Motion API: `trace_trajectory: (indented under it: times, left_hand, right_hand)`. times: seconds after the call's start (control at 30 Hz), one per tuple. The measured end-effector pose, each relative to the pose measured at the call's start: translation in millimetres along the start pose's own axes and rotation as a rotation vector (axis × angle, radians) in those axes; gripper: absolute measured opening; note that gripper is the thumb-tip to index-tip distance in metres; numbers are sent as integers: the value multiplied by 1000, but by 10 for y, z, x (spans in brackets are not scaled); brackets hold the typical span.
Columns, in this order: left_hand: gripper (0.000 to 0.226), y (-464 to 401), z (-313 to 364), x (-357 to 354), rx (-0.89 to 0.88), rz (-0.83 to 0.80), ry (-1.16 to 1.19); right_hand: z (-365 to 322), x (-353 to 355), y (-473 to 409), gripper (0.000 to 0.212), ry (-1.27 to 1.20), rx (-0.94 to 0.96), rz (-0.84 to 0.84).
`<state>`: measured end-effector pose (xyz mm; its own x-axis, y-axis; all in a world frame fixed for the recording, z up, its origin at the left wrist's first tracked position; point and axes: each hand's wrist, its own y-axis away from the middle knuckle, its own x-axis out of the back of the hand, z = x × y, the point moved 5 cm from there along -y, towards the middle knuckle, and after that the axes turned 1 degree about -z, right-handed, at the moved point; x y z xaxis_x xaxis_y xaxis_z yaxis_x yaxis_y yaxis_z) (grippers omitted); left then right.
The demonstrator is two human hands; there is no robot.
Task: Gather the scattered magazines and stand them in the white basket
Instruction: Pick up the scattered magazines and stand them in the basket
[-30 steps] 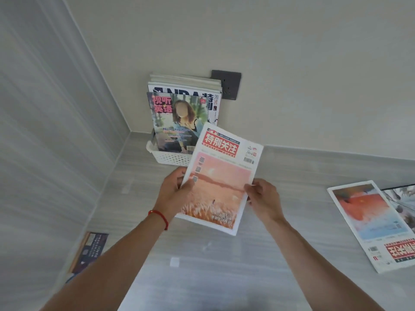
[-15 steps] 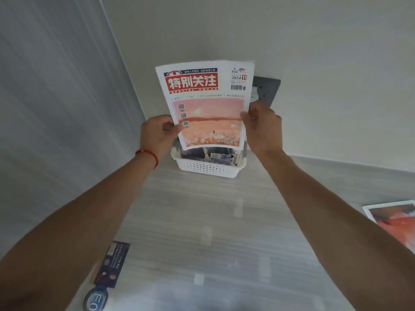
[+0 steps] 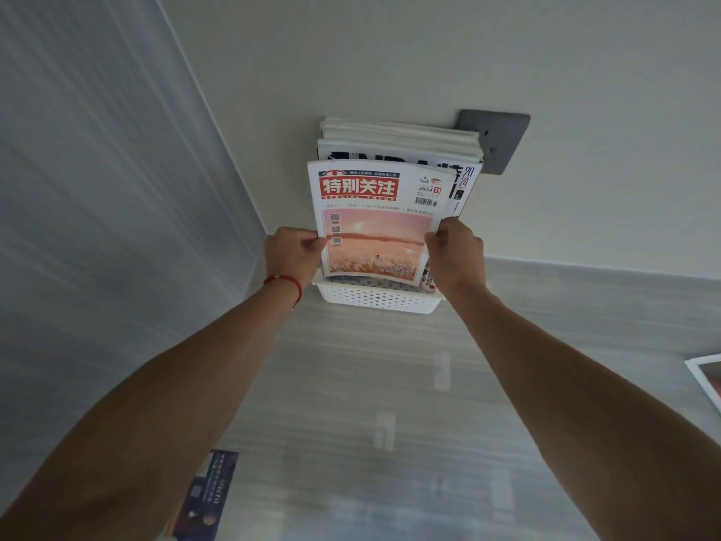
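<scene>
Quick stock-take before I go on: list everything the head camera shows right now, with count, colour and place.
pink-cover magazine: 1, pink and white, upright at basket front, held by both hands
standing magazines: several, mostly white, behind it in basket
white basket: 1, white, against back wall
wall plate: 1, dark grey, wall behind basket
dark booklet: 1, navy, surface near left
flat magazine: 1, white-edged, right edge
red bracelet: 1, left wrist
left hand: grips magazine's left edge
right hand: grips right edge

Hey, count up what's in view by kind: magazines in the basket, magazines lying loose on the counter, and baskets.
Magazines in the white basket: at least 3, counting the pink-cover magazine that both hands hold; more may hide behind
Loose magazines on the counter: 2, the dark magazine and the white-edged magazine
Baskets: 1
Total: 6
</scene>
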<state>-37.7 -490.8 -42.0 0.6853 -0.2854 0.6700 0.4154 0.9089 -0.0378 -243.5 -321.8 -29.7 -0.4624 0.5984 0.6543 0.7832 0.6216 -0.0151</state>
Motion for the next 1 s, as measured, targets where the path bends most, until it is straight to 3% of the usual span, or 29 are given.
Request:
trace_trajectory:
  times: [0.2, 0.37, 0.5, 0.6, 0.7, 0.77, 1.0]
  left_hand:
    - [18, -41, 44, -41, -22, 33, -95]
    - [13, -71, 54, -33, 6, 44, -98]
    - [14, -97, -14, -20, 100, 29, -32]
    - [20, 16, -49, -4, 157, 43, -38]
    - [13, 342, 41, 12, 124, 182, -78]
    - [22, 657, 196, -112, 64, 216, -67]
    - [36, 1697, 1096, -1270, -130, -206, -12]
  right_hand:
    - [83, -64, -73, 18, -112, -111, 36]
    - [89, -70, -105, 22, -145, -95, 21]
    - [115, -25, -49, 19, -253, -99, 14]
    - [159, 102, 51, 22, -179, -36, 1]
    - [449, 304, 207, 20, -104, -11, -35]
    - [777, 500, 371, 25, -58, -38, -39]
    - [2123, 1515, 1125, 31, -22, -292, 36]
